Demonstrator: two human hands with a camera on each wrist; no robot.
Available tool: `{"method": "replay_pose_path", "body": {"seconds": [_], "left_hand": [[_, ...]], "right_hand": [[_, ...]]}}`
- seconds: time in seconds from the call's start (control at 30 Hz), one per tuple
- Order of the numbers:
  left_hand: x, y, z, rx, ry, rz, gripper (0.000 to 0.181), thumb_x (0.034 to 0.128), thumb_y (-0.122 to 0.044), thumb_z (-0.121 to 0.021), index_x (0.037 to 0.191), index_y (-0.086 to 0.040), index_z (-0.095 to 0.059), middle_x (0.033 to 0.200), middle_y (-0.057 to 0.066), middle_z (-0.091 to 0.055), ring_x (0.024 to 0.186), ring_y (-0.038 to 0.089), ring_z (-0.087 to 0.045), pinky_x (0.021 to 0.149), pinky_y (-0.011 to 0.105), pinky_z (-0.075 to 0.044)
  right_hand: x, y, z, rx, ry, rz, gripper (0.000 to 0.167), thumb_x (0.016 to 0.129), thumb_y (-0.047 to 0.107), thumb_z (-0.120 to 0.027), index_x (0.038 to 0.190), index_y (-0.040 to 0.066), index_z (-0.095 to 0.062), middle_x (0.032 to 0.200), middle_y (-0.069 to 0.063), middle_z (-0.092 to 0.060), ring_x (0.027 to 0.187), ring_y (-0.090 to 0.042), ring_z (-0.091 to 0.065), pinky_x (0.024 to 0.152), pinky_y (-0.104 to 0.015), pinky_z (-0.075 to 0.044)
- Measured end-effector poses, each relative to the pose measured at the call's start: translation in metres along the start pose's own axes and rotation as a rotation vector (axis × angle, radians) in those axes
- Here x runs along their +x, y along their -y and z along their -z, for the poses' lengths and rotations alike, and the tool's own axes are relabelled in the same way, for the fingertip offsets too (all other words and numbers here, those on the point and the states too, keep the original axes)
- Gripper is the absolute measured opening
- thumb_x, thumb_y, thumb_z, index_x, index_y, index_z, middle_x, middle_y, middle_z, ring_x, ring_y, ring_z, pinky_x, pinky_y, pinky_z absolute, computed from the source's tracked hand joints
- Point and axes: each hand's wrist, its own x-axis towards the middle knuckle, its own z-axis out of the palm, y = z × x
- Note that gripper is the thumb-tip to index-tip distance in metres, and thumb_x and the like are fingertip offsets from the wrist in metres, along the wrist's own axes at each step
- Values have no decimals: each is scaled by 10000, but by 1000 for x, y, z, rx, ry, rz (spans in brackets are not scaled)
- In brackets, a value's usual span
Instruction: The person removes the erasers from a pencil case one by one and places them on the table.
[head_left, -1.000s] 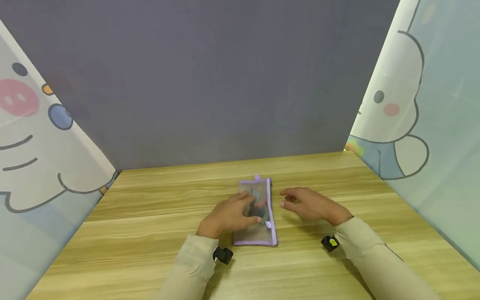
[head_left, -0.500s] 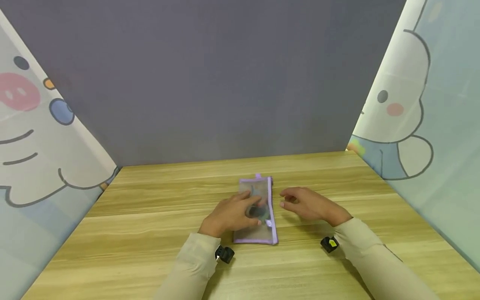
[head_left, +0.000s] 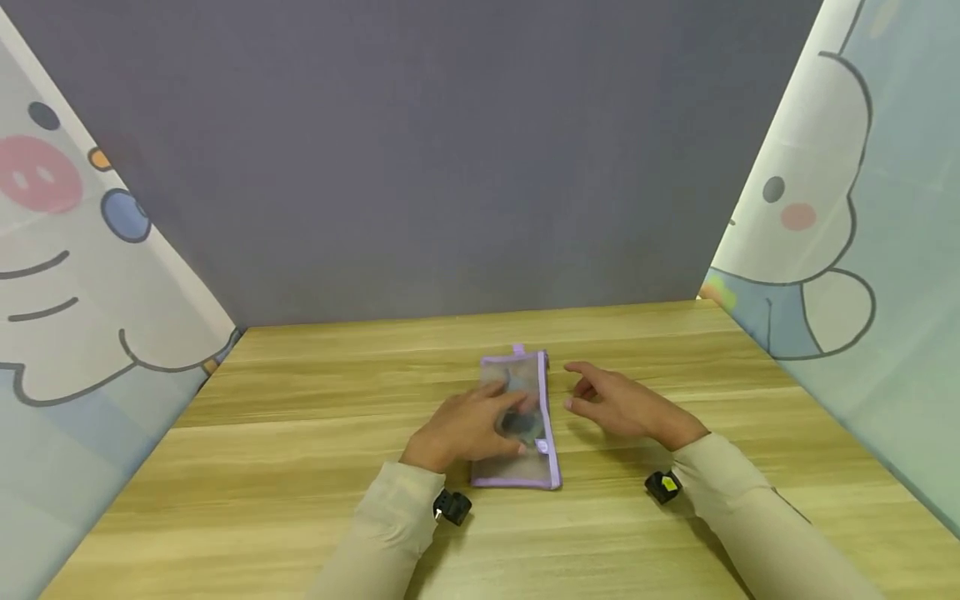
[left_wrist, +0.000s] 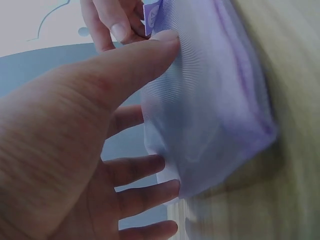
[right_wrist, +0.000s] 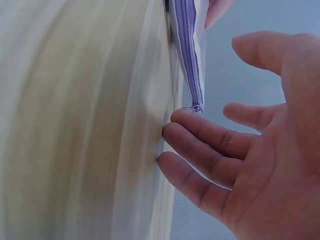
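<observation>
The left hand [head_left: 467,427] lay spread over the pouch [head_left: 531,419] on the surface [head_left: 315,433], apparently steadying it, while the empty, loosely curved right hand [head_left: 630,406] stood just beside it, the next move probably calling for a pinch at the zipper [right_wrist: 189,45].

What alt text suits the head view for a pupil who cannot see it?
A left hand lies over a translucent, purple-edged pouch on a wood-grain table; the right hand is beside it, apart. Behind stands a grey panel between cartoon-printed sides.
</observation>
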Motion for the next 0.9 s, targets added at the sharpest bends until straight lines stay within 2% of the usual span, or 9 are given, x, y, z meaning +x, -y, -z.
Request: {"method": "replay_pose_path", "body": {"seconds": [0.13, 0.27, 0.4, 0.6, 0.8, 0.87, 0.9], "left_hand": [[1, -2, 4, 18, -6, -3, 719, 862, -580, -709, 1502, -344, -482, 1595, 134, -336, 1429, 310, -369, 1054, 550, -388], [0, -2, 5, 31, -7, 3, 621, 920, -571, -645, 1479, -332, -518, 1585, 96, -363, 1423, 278, -380, 1040, 541, -404], [1, 0, 5, 12, -23, -9, 526, 951, -532, -628, 1426, -311, -579, 1566, 89, -396, 1411, 271, -401, 1015, 531, -434], [6, 0, 5, -36, -12, -19, 418, 928, -474, -696, 1297, -284, -643, 1580, 68, -382, 1390, 295, -432, 969, 480, -478], [8, -4, 11, -69, 36, 26, 434, 904, -446, -737, 1291, -290, -620, 1605, 19, -339, 1384, 302, -436, 967, 457, -475], [9, -4, 12, -64, 42, 33, 428, 896, -449, -744, 1275, -296, -618, 1598, 7, -353, 1380, 284, -442, 978, 439, -469], [10, -5, 12, -60, 40, 33, 428, 890, -447, -752, 1266, -294, -618, 1565, -2, -414, 1336, 269, -492, 959, 429, -478]], "right_hand": [[2, 2, 0, -3, -13, 4, 611, 1032, 319, -577, 1510, 2, -365, 1187, -146, -658, 1096, -304, -632, 929, -517, -492], [3, 4, -1, 8, 2, -30, 616, 1026, 318, -588, 1518, 18, -369, 1204, -149, -654, 1105, -294, -627, 936, -505, -490], [5, 4, -2, 11, 16, -49, 613, 1027, 309, -587, 1520, 18, -369, 1214, -154, -650, 1109, -297, -624, 935, -506, -491], [9, 0, -1, 13, 24, -66, 598, 1032, 300, -573, 1510, 3, -371, 1219, -155, -646, 1106, -299, -624, 941, -509, -488], [20, 2, 1, 45, 53, -67, 581, 1040, 309, -542, 1494, -21, -391, 1253, -209, -629, 1156, -352, -603, 964, -529, -475], [25, 2, 1, 53, 57, -72, 576, 1042, 326, -527, 1485, -21, -406, 1250, -209, -631, 1157, -355, -603, 966, -530, -471], [27, 2, 1, 57, 57, -74, 573, 1043, 335, -521, 1480, -21, -415, 1249, -209, -632, 1154, -354, -604, 964, -531, -471]]}}
